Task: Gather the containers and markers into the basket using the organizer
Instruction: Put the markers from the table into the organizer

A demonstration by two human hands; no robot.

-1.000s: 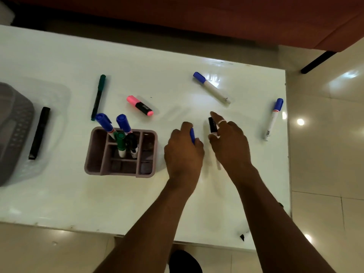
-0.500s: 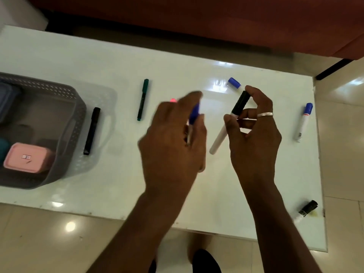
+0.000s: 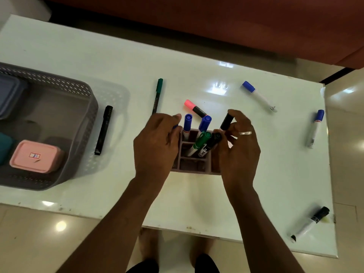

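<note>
- Black-capped marker (image 3: 226,121), light, stiff and slick, is pinched mid-barrel by the right hand (image 3: 239,146) fingers above the organizer (image 3: 194,166) near the tabletop's front edge.
- Left hand (image 3: 155,144) is curled around a blue marker, mostly hidden.

Room & surroundings, head view, looking down

Bench (image 3: 82,56): white, glossy top, rectangular, w/ bright light reflections (image 3: 220,88) near centre; front edge scuffed, small dark marks. Floor (image 3: 29,239): pale beige tiles, shiny, grout lines visible at right, round lamp glare (image 3: 60,226) at lower left & more glare at right. Beyond far edge of bench: large reddish-brown surface (image 3: 216,22), kind of furniture unclear. Dark bar (image 3: 338,74) on floor at upper right. Pale block (image 3: 17,6) in top-left corner, partly cut off.
</note>
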